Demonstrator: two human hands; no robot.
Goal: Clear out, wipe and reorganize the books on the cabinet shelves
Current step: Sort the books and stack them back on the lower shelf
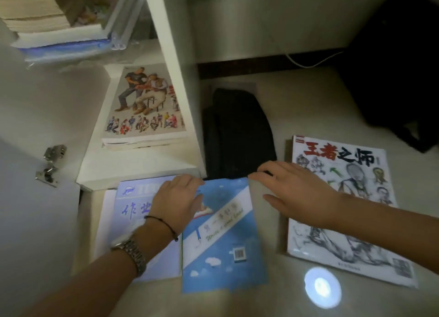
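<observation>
floor lot, two hands, four loose books counted, plus one stack on the upper shelf.

item 1: blue book [223, 236], one, flat on the floor, long axis running away from the person, top edge toward the cabinet. left hand [177, 202] rests across its upper left corner, fingers laid fairly straight, nothing gripped. right hand [297, 190] has its fingertips at the book's upper right corner, fingers extended and slightly spread; whether they pinch the edge cannot be told.

item 2: pale exercise book [133, 212], one, under the left hand and wrist, touching the blue book's left edge, same long axis.

item 3: sketch book [344, 221], one, red and black title, partly under the right forearm, just right of that hand.

item 4: figure-drawing book [145, 102], one, on the lower cabinet shelf [142, 164], beyond the left hand.

item 5: book stack [54, 26], upper shelf, far beyond the left hand; count unclear.

item 6: dark bag [237, 131], one, directly beyond both hands.
</observation>
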